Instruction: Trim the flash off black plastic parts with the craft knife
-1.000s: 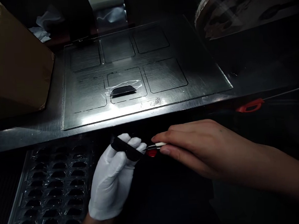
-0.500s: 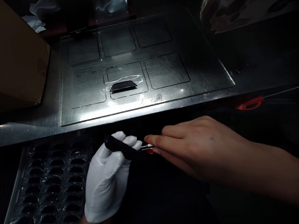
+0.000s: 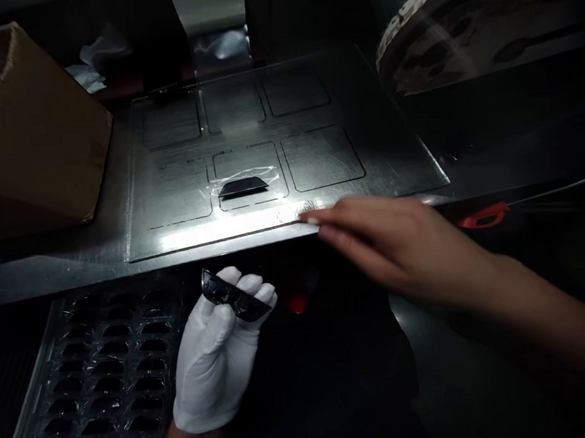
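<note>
My left hand, in a white glove, holds a black trapezoid plastic piece between thumb and fingers, tilted with its ribbed inner side showing. My bare right hand is apart from that piece, over the front edge of the glass plate. Its thumb and index finger are pinched together, with a small whitish bit at the fingertips; whatever else they hold is hidden. Another black trapezoid piece lies on clear film on the plate, inside a marked rectangle.
At the lower left stands a clear tray with rows of similar black pieces. A cardboard box is on the left of the metal bench. A red handle with a cable sits at the right edge. A small red spot shows below the bench.
My right hand has moved up and right, away from the black piece, taking the thin white-and-metal tool out of view. My left hand has turned the piece slightly, exposing its inner side.
</note>
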